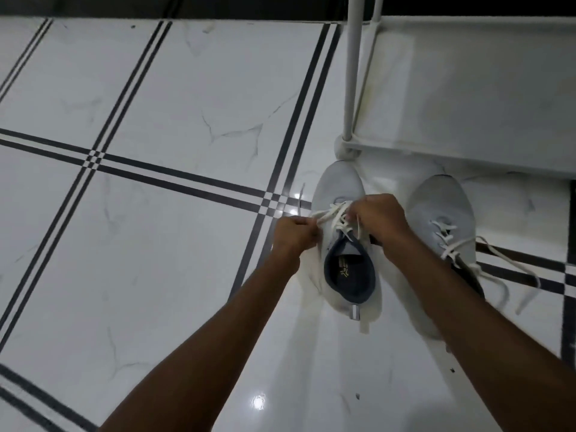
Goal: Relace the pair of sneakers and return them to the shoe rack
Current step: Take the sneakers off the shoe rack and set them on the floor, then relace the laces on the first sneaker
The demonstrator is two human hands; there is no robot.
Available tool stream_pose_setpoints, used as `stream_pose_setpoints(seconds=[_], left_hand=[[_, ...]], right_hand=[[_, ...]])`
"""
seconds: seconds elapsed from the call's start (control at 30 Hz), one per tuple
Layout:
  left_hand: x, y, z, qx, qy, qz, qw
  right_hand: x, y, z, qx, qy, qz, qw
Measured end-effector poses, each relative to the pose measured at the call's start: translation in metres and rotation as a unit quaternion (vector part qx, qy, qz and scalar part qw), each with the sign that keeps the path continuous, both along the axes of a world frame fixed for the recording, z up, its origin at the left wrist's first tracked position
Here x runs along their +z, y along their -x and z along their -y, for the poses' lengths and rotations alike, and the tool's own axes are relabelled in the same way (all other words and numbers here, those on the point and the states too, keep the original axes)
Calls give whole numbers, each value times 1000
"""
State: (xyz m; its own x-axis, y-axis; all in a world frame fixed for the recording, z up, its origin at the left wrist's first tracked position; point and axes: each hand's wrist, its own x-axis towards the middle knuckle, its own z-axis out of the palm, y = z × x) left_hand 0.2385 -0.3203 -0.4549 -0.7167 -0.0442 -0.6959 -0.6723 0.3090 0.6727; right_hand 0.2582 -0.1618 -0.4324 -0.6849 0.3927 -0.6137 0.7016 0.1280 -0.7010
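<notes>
On the floor (174, 98), your left hand (293, 233) and right hand (381, 218) each pinch the left shoe's (339, 194) lace (332, 213).

Floor (174, 98): glossy white tile with faint grey marble veining. Dark double-line borders (307, 98) run along tile edges and cross in small checkered intersections (93, 159), one left of centre, another near mid-frame. A wider dark band (568, 275) runs along the right edge. Two bright ceiling-light reflections (258, 402) glint on the tile, one near the bottom centre, one smaller at mid-frame. A few small dark specks (357, 396) lie on the tile toward the lower right. Along the top edge, a dark strip (124, 4), wall base or shadow, cannot tell which. Overall light is dim, cool, with soft shadows.
</notes>
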Motion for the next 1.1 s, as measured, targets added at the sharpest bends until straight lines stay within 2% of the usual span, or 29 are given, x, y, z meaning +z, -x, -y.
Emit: stream_pose_setpoints(seconds=[0.07, 0.13, 0.23, 0.33, 0.37, 0.47, 0.63, 0.8, 0.93, 1.1], left_hand=[[7, 8, 1, 37, -42, 14, 998], [17, 15, -3, 27, -62, 13, 998], [33, 15, -11, -103, -59, 5, 993], [42, 17, -15, -246, -57, -49, 966], [42, 20, -12, -243, -86, -62, 964], [47, 30, 3, -114, -173, -57, 977], [48, 37, 16, -9, -163, -43, 986], [47, 24, 16, -14, -206, 12, 978], [56, 35, 24, -63, -256, -30, 964], [52, 42, 48, -39, -273, -65, 959]], right_hand=[[13, 6, -6, -43, 90, -17, 995], [26, 8, -12, -44, 129, -63, 989], [44, 10, -18, -6, 130, -141, 981], [48, 14, -25, -6, 106, -181, 978], [46, 15, -29, -19, 95, -185, 978], [41, 12, -38, -64, 89, -197, 974], [34, 3, -47, -83, 70, -206, 972], [11, -13, -44, -130, 54, -171, 975], [-5, -19, -37, -139, 32, -165, 976], [-15, -18, -34, -156, 13, -170, 973]])
